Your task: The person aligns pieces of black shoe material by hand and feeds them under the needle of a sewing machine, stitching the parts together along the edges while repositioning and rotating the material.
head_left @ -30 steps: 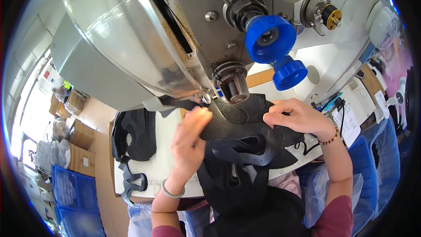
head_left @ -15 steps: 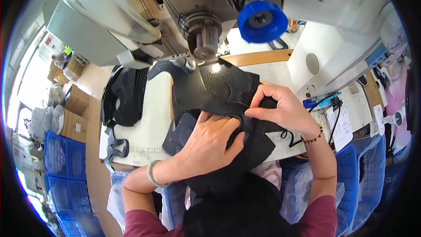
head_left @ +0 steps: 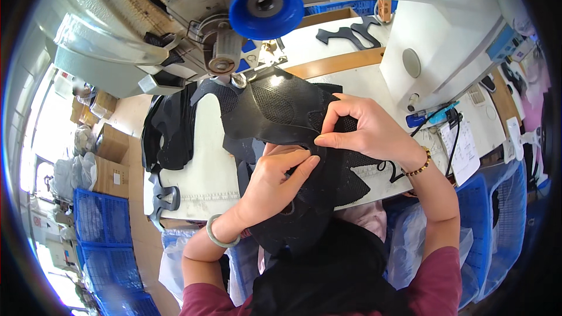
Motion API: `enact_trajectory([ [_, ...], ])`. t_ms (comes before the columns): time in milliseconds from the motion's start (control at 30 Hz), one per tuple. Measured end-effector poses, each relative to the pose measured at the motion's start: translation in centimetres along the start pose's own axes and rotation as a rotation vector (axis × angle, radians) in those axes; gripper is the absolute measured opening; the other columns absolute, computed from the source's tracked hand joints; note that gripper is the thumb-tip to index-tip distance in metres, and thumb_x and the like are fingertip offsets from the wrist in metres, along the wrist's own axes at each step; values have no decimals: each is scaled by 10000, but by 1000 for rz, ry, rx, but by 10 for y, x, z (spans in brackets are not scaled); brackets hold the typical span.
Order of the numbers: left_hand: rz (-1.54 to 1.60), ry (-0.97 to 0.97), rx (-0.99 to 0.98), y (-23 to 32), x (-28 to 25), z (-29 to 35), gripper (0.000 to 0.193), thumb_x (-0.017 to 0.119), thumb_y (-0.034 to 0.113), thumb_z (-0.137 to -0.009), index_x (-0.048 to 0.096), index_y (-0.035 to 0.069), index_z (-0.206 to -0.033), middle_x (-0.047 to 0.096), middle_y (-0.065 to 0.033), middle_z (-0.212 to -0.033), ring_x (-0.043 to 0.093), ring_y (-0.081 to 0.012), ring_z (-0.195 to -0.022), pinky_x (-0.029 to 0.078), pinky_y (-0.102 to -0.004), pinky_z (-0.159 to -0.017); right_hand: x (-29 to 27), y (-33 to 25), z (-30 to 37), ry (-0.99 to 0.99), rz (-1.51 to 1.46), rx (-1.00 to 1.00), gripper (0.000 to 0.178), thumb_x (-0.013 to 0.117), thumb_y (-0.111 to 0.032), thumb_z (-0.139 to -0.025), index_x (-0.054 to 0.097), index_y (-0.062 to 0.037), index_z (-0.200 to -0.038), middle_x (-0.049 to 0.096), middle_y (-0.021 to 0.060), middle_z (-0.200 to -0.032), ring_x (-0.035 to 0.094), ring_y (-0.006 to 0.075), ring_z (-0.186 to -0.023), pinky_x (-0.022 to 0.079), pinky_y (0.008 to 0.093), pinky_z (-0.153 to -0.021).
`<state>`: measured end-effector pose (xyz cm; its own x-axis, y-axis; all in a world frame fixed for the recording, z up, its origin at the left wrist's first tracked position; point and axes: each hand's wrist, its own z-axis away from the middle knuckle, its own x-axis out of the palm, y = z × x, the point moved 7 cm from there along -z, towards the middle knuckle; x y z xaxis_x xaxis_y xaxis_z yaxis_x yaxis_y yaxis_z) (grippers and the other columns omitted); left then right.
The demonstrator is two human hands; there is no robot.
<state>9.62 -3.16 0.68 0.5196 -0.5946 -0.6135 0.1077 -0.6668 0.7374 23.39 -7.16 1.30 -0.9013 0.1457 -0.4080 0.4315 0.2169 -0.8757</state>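
Observation:
A black piece of mesh fabric with a smooth, shiny overlay lies beneath the sewing machine head. My left hand is closed, thumb and forefinger pinching the piece's curved near edge. Close beside it, my right hand pinches the same edge between thumb and bent forefinger. More black material hangs below my hands toward my lap. The exact layers between my fingertips are hidden.
A stack of black cut pieces lies at the left, with a grey forked piece near the table edge. Blue thread-guard cups hang overhead. Pens, cord and a paper sheet lie at right. Blue crates stand at left.
The view has shifted, so the machine head appears farther left. My left thumb and forefinger have drawn together at the edge, nearer my right fingertips. The right hand keeps its pinch.

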Motion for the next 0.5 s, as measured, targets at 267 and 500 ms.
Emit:
enact_trajectory([
  [267,131,-57,-123,-10,1,-3,152,626,91,-842,595,-42,-774,553,-86,-671,483,-188,-605,397,-299,-655,-10,-3,-6,458,-258,-325,301,744,-215,-741,591,-21,-913,590,10,-836,537,79,-721,452,238,-656],
  [500,100,-31,-77,-2,-1,-4,146,635,84,-830,602,-34,-752,505,-77,-594,467,-202,-536,403,-301,-612,21,35,-21,-138,-580,273,308,734,-170,-700,648,13,-932,648,44,-833,594,89,-754,472,223,-690],
])
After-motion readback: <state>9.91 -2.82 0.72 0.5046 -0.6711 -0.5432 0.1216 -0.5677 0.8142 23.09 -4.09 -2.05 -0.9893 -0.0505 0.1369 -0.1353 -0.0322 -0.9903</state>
